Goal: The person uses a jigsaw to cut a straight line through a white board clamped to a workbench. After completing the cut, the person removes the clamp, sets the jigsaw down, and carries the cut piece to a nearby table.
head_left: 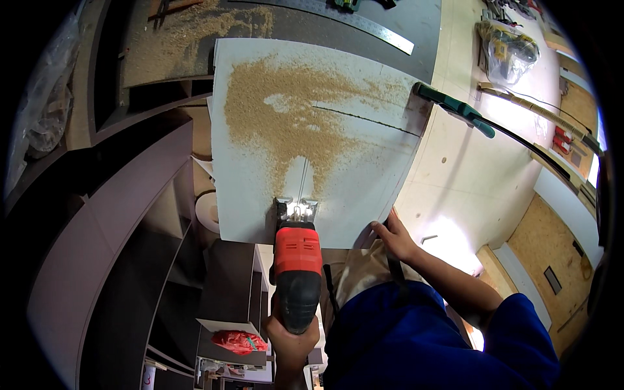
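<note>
A red and black jigsaw [298, 253] stands with its metal base on the white board [247, 211], near the board's close edge. My left hand [292, 338] is closed round the rear of its dark body. Ahead of the base a thin straight line runs away through the sawdust [266, 97] heaped on the board. Farther right, a rough dark cut [364, 118] reaches toward the board's right edge. My right hand [394, 235] grips the board's near right corner, thumb on top; its other fingers are partly hidden.
A green-handled clamp [455, 107] sits at the board's right edge, its long bar reaching right. Beyond the board lies a metal ruler [364, 29] on a grey panel. Dark cabinet frames [117, 260] stand at left. A red plastic bag [237, 342] is low left.
</note>
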`<action>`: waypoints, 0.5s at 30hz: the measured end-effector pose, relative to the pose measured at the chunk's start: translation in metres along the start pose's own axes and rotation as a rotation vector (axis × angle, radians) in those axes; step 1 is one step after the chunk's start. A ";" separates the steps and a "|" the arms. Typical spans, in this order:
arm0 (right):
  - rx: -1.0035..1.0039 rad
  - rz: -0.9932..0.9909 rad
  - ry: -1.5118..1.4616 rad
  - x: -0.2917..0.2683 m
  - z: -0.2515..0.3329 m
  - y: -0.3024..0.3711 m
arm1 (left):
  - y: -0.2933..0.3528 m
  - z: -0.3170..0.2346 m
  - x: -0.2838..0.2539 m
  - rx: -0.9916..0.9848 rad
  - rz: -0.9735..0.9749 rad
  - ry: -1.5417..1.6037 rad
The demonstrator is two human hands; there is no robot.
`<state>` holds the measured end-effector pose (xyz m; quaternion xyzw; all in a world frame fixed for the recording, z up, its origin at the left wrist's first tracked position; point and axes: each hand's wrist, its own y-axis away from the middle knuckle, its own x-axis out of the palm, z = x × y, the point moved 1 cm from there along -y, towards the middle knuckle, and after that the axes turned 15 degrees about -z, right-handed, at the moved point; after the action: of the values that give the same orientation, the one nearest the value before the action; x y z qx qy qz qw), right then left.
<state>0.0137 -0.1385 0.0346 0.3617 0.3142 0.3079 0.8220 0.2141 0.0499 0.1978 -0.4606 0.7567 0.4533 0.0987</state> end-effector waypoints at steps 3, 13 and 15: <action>0.037 0.010 -0.034 0.001 -0.010 -0.001 | 0.002 0.001 0.000 0.000 -0.010 0.000; 0.090 0.029 -0.095 0.002 -0.028 -0.002 | 0.001 -0.002 0.000 -0.012 0.019 -0.038; 0.090 0.031 -0.098 0.002 -0.028 -0.002 | 0.000 -0.003 0.000 -0.004 0.014 -0.027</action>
<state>-0.0048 -0.1271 0.0171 0.4178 0.2816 0.2880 0.8144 0.2142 0.0475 0.1996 -0.4495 0.7575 0.4617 0.1049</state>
